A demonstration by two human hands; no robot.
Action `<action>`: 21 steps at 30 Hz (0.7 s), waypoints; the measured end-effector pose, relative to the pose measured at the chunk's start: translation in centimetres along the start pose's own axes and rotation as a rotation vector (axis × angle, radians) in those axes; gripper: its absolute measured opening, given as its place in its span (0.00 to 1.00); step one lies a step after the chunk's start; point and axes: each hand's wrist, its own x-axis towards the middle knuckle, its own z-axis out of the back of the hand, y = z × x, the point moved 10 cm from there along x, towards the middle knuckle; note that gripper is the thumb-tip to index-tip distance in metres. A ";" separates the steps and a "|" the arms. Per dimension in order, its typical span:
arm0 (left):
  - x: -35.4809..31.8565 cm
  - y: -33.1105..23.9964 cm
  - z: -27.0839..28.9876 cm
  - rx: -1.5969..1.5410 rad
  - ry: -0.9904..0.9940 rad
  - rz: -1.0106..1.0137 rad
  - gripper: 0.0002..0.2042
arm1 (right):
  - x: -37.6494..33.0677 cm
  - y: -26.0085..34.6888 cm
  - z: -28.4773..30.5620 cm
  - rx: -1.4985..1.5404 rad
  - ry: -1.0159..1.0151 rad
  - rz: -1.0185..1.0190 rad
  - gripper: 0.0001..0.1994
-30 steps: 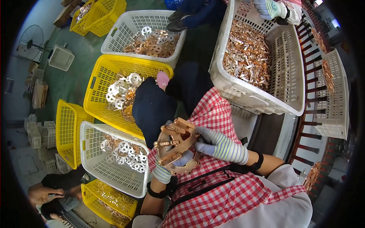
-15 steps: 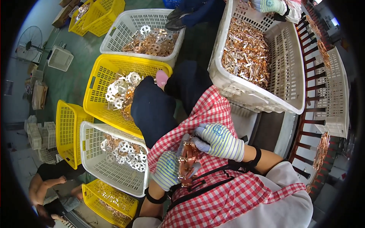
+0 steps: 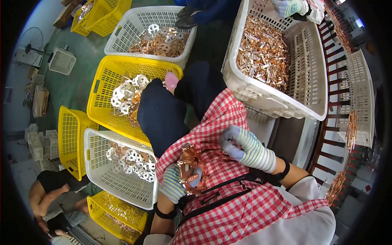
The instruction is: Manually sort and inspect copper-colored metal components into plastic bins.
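In my left hand [image 3: 174, 183], in a striped glove, is a copper-coloured stamped metal part [image 3: 188, 168] with cut-outs and small tabs round its edge. A grey fingertip shows through its opening. The part is held above my red-and-white checked apron [image 3: 220, 165]. My right hand [image 3: 247, 149], in a matching glove, hovers apart from it to the right. Its fingers are curled together, and what they hold, if anything, is hidden.
A white crate [image 3: 277, 94] of small copper pieces stands ahead right; a co-worker's gloved hand [image 3: 290, 7] is over its far side. A yellow crate [image 3: 94, 96] and white crates [image 3: 92, 171] [image 3: 118, 47] hold metal plates. A slatted rack [image 3: 337, 116] runs along the right.
My right hand has come away from the copper part and moved slightly right, its fingers curled. The part has turned in my left hand, showing more of its flat face.
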 end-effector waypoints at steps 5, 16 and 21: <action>0.5 -1.3 0.2 0.106 0.132 0.028 0.15 | 1.8 -0.1 -3.1 0.212 0.026 -0.135 0.14; 1.7 -3.6 -0.5 0.245 0.255 -0.025 0.14 | 0.8 -1.9 -5.9 0.219 0.242 -0.311 0.13; 3.3 -5.5 0.0 0.294 0.292 0.016 0.15 | 1.1 1.0 -3.6 -0.224 0.117 -0.017 0.09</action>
